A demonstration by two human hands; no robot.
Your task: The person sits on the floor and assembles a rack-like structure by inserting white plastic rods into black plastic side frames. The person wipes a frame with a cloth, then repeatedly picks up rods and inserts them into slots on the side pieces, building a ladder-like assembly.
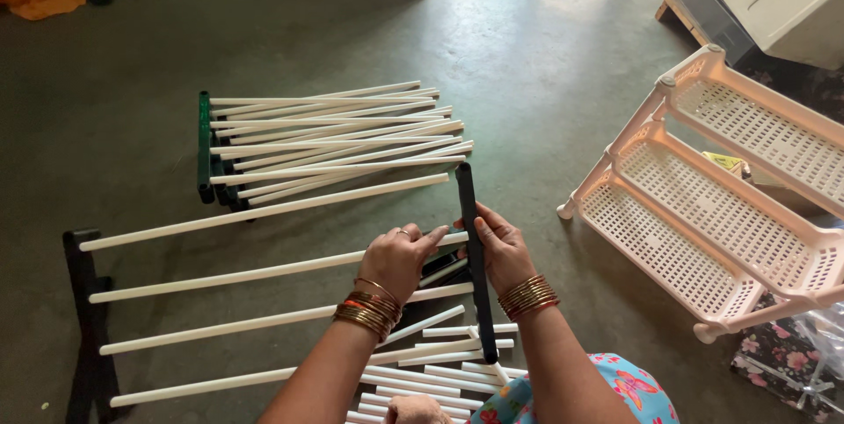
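Just above my lap, my right hand (503, 248) grips the black side bar (475, 257), its long axis running away from me. My left hand (397, 257), fingers curled, pinches a white rod (264, 270) lying crosswise, its tip just beside the bar. Beyond lies a bundle of white rods in a green bar (204, 147), with open floor (527, 64) around; a pink rack (703, 213) stands right.

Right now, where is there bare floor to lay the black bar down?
Bare floor lies beyond the green-ended bundle of white rods, and between that bundle and the pink plastic rack. Crowded: around both hands, left hand and right hand on the black bar.
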